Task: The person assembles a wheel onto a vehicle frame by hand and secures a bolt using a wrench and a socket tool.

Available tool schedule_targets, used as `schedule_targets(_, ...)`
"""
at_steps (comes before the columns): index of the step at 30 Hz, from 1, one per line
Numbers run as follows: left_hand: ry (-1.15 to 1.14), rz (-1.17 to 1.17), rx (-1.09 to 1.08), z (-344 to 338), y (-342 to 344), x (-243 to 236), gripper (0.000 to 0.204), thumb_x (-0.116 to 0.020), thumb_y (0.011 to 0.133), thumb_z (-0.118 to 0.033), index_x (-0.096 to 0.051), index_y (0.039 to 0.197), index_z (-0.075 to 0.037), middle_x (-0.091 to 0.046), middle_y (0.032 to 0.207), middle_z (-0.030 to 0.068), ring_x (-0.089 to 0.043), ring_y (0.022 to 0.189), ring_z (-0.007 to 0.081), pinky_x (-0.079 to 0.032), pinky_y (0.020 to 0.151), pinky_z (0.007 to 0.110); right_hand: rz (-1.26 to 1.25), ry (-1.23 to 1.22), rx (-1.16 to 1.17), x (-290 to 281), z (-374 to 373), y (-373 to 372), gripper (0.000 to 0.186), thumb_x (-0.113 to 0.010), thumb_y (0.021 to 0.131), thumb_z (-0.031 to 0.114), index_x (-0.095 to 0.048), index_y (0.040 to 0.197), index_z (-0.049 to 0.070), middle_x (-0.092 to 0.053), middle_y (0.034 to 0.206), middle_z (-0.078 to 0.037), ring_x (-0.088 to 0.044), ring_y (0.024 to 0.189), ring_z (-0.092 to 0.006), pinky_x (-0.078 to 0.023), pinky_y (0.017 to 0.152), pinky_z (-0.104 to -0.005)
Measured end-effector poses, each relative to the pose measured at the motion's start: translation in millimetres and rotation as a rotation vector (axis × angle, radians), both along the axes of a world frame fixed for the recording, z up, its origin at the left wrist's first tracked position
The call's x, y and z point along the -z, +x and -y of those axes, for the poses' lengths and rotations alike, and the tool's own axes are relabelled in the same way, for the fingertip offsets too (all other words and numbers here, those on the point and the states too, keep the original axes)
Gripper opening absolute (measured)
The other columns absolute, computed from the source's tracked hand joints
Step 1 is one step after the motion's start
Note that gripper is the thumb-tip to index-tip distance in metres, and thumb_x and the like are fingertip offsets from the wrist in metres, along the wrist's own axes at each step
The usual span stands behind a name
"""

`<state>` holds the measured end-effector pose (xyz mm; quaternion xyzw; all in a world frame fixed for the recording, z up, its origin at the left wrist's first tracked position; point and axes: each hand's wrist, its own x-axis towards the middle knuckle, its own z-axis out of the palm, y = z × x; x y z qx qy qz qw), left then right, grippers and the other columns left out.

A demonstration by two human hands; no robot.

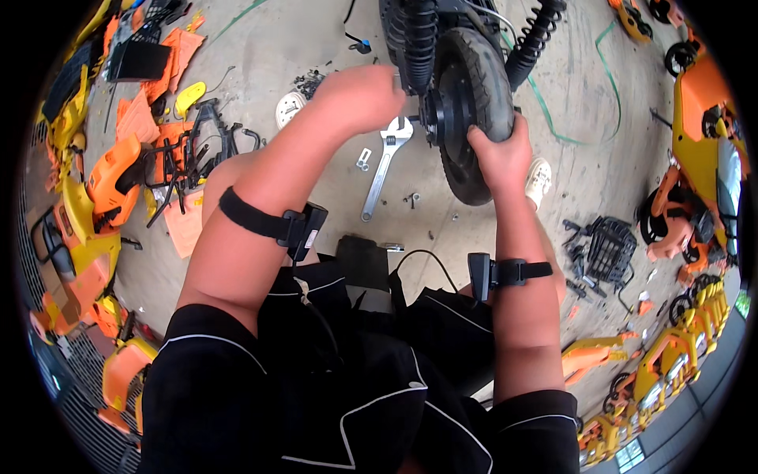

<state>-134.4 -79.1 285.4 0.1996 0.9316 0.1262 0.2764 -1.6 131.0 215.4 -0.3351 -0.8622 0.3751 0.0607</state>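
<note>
A scooter wheel [476, 95] with a black tyre and a dark hub stands in front of me, between a left shock absorber [419, 39] and a right shock absorber [537, 35]. My right hand [505, 154] grips the tyre's near right side, thumb on the sidewall, its other fingers behind the tread. Curled at the lower end of the left shock absorber is my left hand [359, 99]; its fingertips are turned away, and what they hold is hidden. An adjustable wrench [383, 170] lies on the floor below it, jaws toward the wheel's axle.
Small bolts and nuts [412, 199] and a small metal plate [363, 159] lie near the wrench. Dark frame parts [197, 150] and orange panels [118, 178] crowd the left. On the right are a black basket [610, 245], a green strap [588, 141] and rows of yellow scooters [671, 359].
</note>
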Motion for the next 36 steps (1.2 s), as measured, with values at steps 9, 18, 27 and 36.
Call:
schedule_targets(9,-0.087,0.076,0.11,-13,-10,24,0.043,-0.053,0.094,-0.035,-0.067,0.122,-0.005,-0.073,0.111,0.0168,-0.068,0.105,0.0356,-0.053,0.093,0.043,0.072,-0.04,-0.004,-10,-1,-2,0.082,-0.082,0.069,0.039,-0.054,0.135,-0.002,-0.07,0.115,-0.025,-0.069,0.108,-0.034,-0.053,0.094,-0.0402)
schedule_targets(18,-0.074,0.097,0.143,-13,-10,43,0.052,-0.056,0.093,-0.038,-0.064,0.131,-0.004,-0.069,0.124,0.0205,-0.065,0.116,0.0371,-0.051,0.099,0.044,0.055,-0.076,-0.016,-10,-6,-1,0.084,-0.082,0.067,0.04,-0.054,0.135,-0.001,-0.07,0.111,-0.025,-0.071,0.103,-0.0373,-0.055,0.09,-0.0422)
schedule_targets(27,-0.049,0.156,0.153,-26,3,52,0.05,-0.06,0.094,-0.036,-0.063,0.13,-0.001,-0.072,0.113,0.0222,-0.068,0.106,0.0388,-0.053,0.093,0.043,-0.006,-0.089,-0.032,-10,-9,0,0.074,-0.081,0.065,0.038,-0.059,0.126,0.001,-0.073,0.095,-0.021,-0.072,0.087,-0.0387,-0.057,0.08,-0.0438)
schedule_targets(36,-0.072,0.153,0.168,-40,7,55,0.053,-0.058,0.094,-0.039,-0.061,0.133,-0.002,-0.072,0.114,0.0213,-0.068,0.108,0.0375,-0.052,0.095,0.042,0.002,-0.122,-0.035,-10,-13,3,0.073,-0.079,0.065,0.039,-0.058,0.123,0.001,-0.071,0.101,-0.024,-0.07,0.094,-0.0414,-0.056,0.083,-0.0465)
